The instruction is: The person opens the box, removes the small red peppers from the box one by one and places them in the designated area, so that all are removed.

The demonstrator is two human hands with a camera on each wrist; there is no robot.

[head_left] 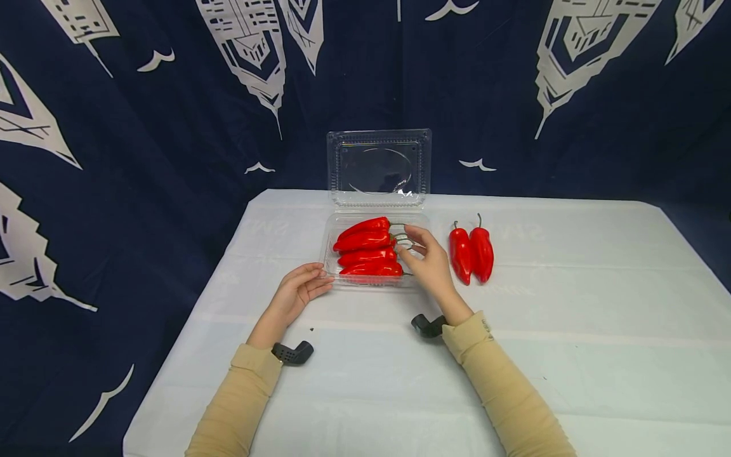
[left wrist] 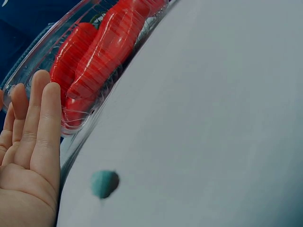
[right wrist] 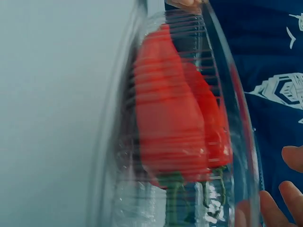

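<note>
A clear plastic clamshell container [head_left: 329, 244] lies with its lid [head_left: 379, 168] raised at the back. Several red peppers [head_left: 365, 240] lie in it side by side, stems toward the right. My left hand [head_left: 294, 292] is at the container's front left corner, fingers extended along its wall; the left wrist view shows the palm and straight fingers [left wrist: 49, 113] beside it. Over the right end of the container is my right hand [head_left: 433, 266], its thumb and forefinger apart around the green stems. In the right wrist view the fingertips [right wrist: 271, 210] are spread beyond the ribbed wall.
Two more red peppers [head_left: 471, 255] lie on the white-covered table [head_left: 571, 317], right of my right hand, stems pointing away. A dark blue curtain [head_left: 365, 76] with pale building shapes hangs behind the table. A small dark speck [head_left: 311, 329] lies in front of the container.
</note>
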